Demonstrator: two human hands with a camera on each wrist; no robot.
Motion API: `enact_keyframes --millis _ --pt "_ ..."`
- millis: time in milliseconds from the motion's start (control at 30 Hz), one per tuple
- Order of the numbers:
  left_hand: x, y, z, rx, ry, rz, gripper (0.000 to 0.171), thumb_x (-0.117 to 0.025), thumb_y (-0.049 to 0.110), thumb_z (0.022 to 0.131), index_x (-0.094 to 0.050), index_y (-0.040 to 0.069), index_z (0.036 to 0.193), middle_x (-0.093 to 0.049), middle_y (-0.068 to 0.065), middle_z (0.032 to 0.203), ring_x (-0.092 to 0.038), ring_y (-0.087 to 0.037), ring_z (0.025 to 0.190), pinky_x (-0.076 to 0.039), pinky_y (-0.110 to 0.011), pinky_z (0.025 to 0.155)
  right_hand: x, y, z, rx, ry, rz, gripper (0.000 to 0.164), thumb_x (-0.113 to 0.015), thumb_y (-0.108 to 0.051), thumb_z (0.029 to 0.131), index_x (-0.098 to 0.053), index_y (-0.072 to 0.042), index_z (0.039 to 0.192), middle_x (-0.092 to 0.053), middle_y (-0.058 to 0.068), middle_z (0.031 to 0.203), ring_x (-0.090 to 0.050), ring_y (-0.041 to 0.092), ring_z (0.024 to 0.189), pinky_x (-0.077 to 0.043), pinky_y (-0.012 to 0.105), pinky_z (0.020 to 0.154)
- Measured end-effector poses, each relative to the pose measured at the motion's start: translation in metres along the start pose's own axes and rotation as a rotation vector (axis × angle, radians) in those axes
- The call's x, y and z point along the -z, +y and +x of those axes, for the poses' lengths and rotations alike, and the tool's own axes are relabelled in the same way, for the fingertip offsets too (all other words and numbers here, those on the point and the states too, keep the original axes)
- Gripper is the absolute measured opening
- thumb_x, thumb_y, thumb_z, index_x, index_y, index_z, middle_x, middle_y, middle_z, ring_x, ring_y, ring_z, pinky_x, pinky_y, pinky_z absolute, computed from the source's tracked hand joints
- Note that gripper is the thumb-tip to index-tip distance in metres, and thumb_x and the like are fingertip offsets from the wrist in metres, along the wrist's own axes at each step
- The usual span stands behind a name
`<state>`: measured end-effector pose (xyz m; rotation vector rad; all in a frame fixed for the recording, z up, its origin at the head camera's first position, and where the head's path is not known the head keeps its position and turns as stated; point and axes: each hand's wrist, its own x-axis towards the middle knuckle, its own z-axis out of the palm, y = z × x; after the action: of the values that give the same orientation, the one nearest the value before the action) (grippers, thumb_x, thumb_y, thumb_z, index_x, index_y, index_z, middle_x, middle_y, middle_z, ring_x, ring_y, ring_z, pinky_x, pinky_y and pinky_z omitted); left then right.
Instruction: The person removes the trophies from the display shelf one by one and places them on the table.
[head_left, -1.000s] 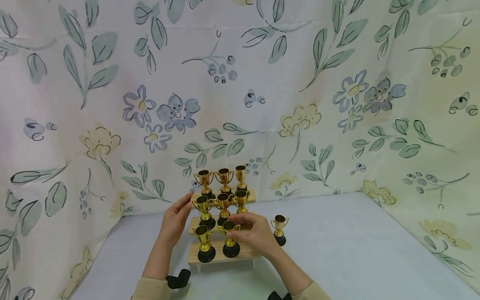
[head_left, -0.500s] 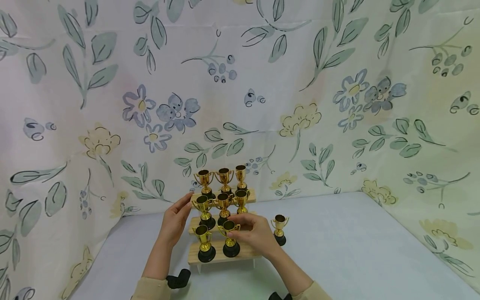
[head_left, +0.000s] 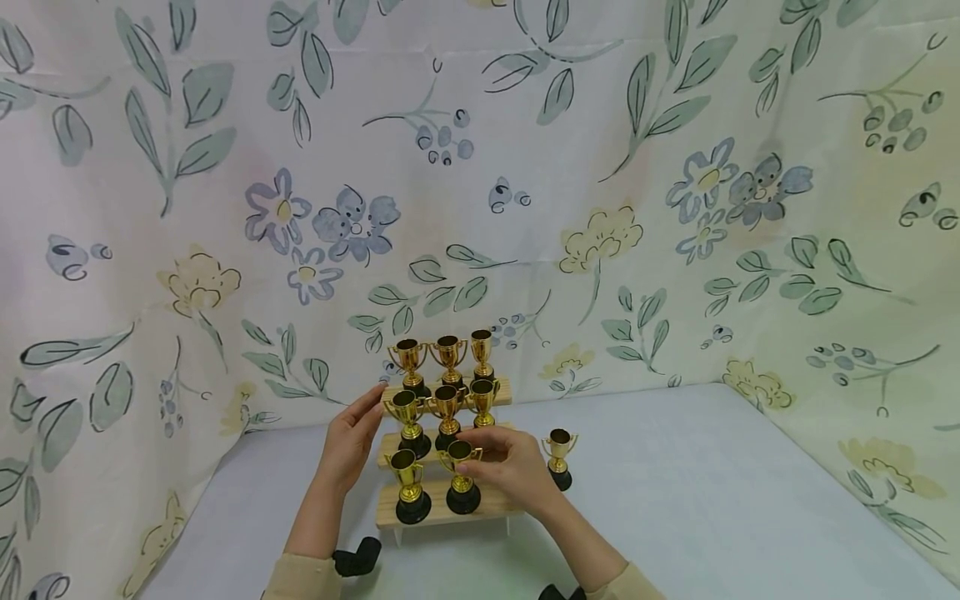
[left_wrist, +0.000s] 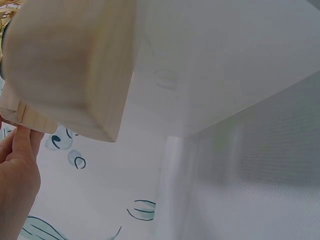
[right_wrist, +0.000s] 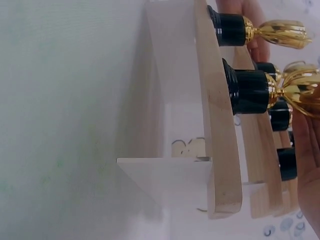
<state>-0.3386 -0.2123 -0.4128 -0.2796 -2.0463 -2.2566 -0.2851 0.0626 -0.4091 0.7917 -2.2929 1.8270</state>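
R hand (head_left: 517,471) pinches 2-handled shiny gold trophy (head_left: 461,486), upright w/ round blk base (head_left: 463,502), on near tier (head_left: 492,505) of wooden stand (head_left: 387,505), rt of another cup (head_left: 409,492). L hand (head_left: 351,442), fingers straight, touches far tier's (head_left: 503,393) left end.

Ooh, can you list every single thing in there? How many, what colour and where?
Three-tier wooden stand: 1, pale wood with white supports, low in the middle of the head view
Small shiny trophy cups: 9, gold with black bases; eight on the stand (three top, three middle, two bottom), one to its right
Flat table surface: 1, white, under the stand
Floral fabric backdrop: 1, white with green, blue and yellow print, behind
Blocky gadgets: 2, black, by the wrists
Sleeves: 2, beige, bottom edge
Left grip: 1, bare, at the stand's upper left end
Right grip: 1, bare, pinching the bottom right-hand trophy
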Motion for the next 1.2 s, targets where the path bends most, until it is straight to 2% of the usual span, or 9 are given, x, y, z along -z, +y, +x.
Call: enact_keyframes --millis 200,433,667,1200 --pt "0.000 0.000 0.000 0.005 0.002 -0.007 0.052 -0.046 0.013 0.105 -0.032 0.006 0.154 -0.025 -0.004 0.165 -0.019 -0.018 0.154 -0.039 -0.002 0.105 0.005 0.001 -0.001 0.013 -0.006 -0.005 0.039 -0.081 -0.023 0.082 -0.071 -0.013 0.119 -0.072 0.012 0.116 -0.069 0.002 0.090 -0.061 0.018 0.079" --pt "-0.001 0.001 0.000 0.015 0.011 -0.015 0.052 -0.048 0.014 0.105 -0.033 0.007 0.154 -0.027 -0.003 0.165 -0.027 -0.007 0.151 -0.039 -0.003 0.106 0.012 0.002 -0.001 0.028 -0.011 -0.017 0.040 -0.080 -0.023 0.083 -0.071 -0.013 0.120 -0.073 0.013 0.118 -0.069 -0.001 0.090 -0.061 0.019 0.079" --pt "-0.002 0.001 0.000 0.001 0.008 -0.026 0.052 -0.047 0.012 0.105 -0.032 0.005 0.154 -0.026 -0.005 0.165 -0.018 -0.019 0.155 -0.039 -0.001 0.105 0.019 -0.001 -0.002 0.038 -0.028 -0.012 0.040 -0.080 -0.023 0.083 -0.071 -0.008 0.120 -0.073 0.014 0.118 -0.070 0.001 0.089 -0.062 0.020 0.078" --pt "-0.001 0.000 0.000 -0.001 0.002 -0.016 0.053 -0.048 0.014 0.105 -0.031 0.004 0.154 -0.024 -0.005 0.165 -0.017 -0.019 0.155 -0.037 -0.004 0.109 0.043 0.003 -0.010 -0.021 -0.032 -0.029 0.040 -0.079 -0.026 0.083 -0.070 -0.011 0.119 -0.072 0.016 0.117 -0.071 0.004 0.090 -0.062 0.021 0.078"
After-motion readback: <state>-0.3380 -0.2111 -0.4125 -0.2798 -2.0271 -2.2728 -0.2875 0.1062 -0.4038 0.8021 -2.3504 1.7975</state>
